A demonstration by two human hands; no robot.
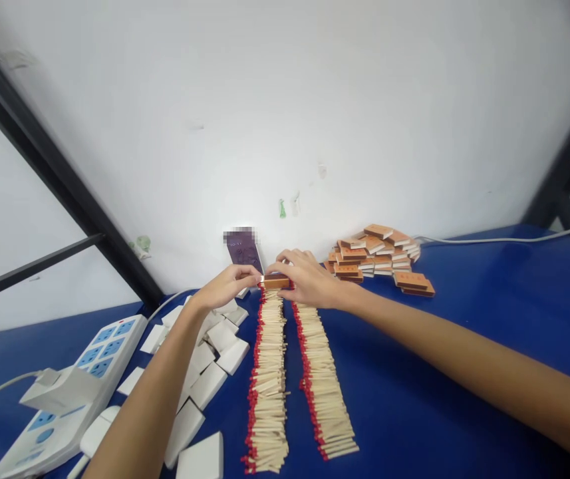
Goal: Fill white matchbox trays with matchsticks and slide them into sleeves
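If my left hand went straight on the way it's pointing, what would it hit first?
Most likely the matchbox: the fingers of your left hand are right at its end, though I can't tell whether they already touch. Beyond it is your right hand.

Here's the orange-brown matchbox (277, 283), right in the grip, lying crosswise with a darker band along its upper face and a pale bit peeking out at the left end. Straight below the grip runs one long row of wooden matches (271, 372), red heads all leftward, slightly ragged; to its right, a second match row (325, 379) slants off rightward, heads left too.
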